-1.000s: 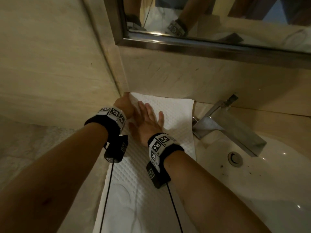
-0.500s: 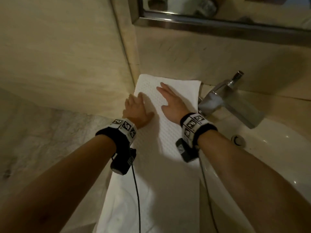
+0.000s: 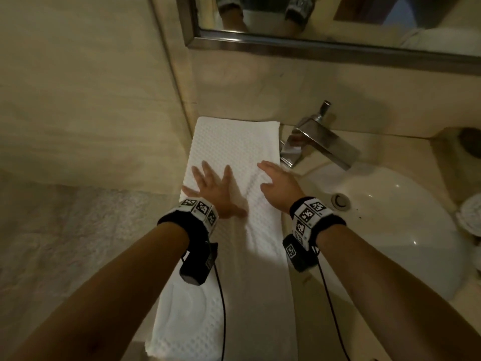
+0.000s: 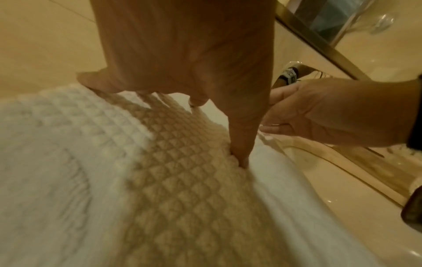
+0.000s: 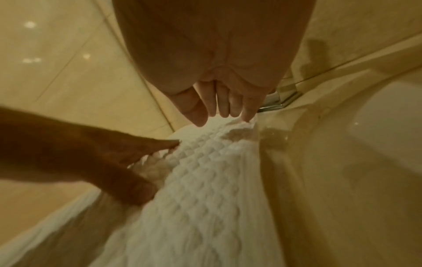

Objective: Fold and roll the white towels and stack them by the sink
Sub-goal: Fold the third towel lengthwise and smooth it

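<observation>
A white waffle-textured towel point(image 3: 234, 149) lies folded into a long strip on the counter, running from the back wall toward me. My left hand point(image 3: 212, 187) lies flat on its left side with fingers spread, and in the left wrist view the left hand point(image 4: 198, 86) presses its thumb into the towel point(image 4: 173, 180). My right hand point(image 3: 277, 182) rests with straight fingers on the strip's right edge, beside the tap. In the right wrist view the right hand's fingertips point(image 5: 224, 110) touch the towel point(image 5: 205, 180).
A chrome tap point(image 3: 317, 144) and a white sink basin point(image 3: 390, 225) lie directly right of the towel. The beige wall point(image 3: 91, 100) closes the left side, with a framed mirror point(image 3: 325, 45) above. A rolled white towel point(image 3: 471, 214) sits at the far right edge.
Both hands have slid back along the towel toward me, from near its far end to its middle. The left hand's fingers are now spread flat.
</observation>
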